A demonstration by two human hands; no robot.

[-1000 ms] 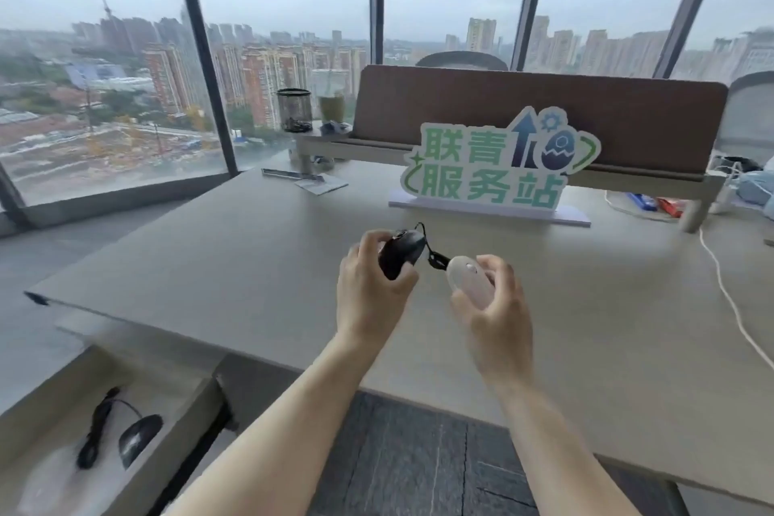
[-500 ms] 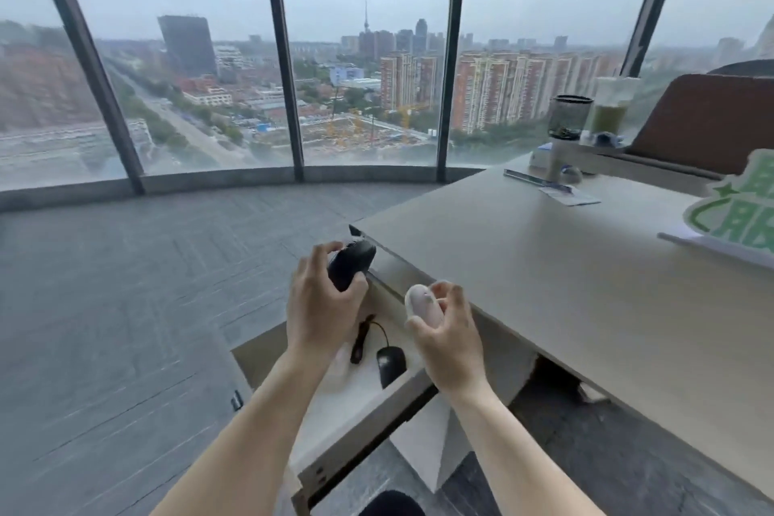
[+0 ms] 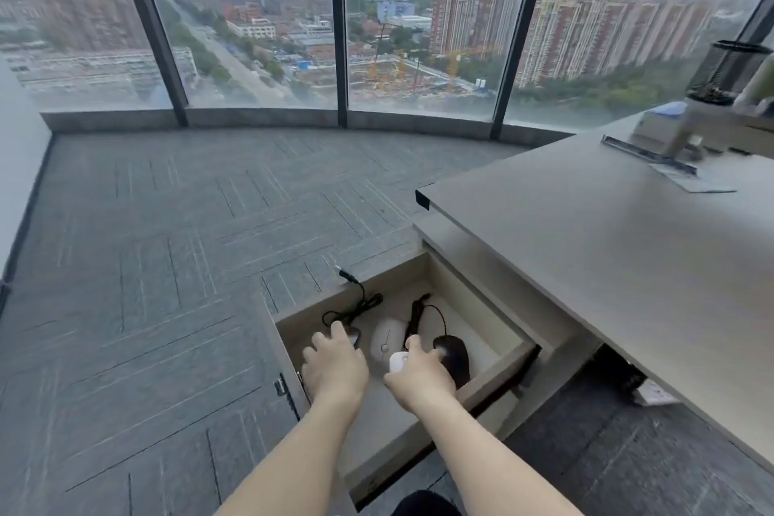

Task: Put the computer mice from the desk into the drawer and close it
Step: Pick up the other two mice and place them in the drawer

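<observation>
reaching into the open drawer (image 3: 494, 369) low in the frame, the left hand (image 3: 335, 369) covers a black mouse (image 3: 354, 336), its grip hidden; the right hand (image 3: 421, 379) pinches a white mouse (image 3: 398, 362). the black cord (image 3: 356, 297) on the rim could get pinched at closing.

A matt, smooth laminate in pale grey-beige is seen on the desk (image 3: 607, 264). The drawer (image 3: 494, 373) is lined with the same smooth, matt board. A glossy black plastic mouse (image 3: 454, 356) is shown at 3 o'clock of a matt white plastic mouse (image 3: 387, 337). The floor (image 3: 167, 264) is covered in rough grey carpet tile. A black wire-mesh pen cup (image 3: 728, 69) looks metallic.
</observation>
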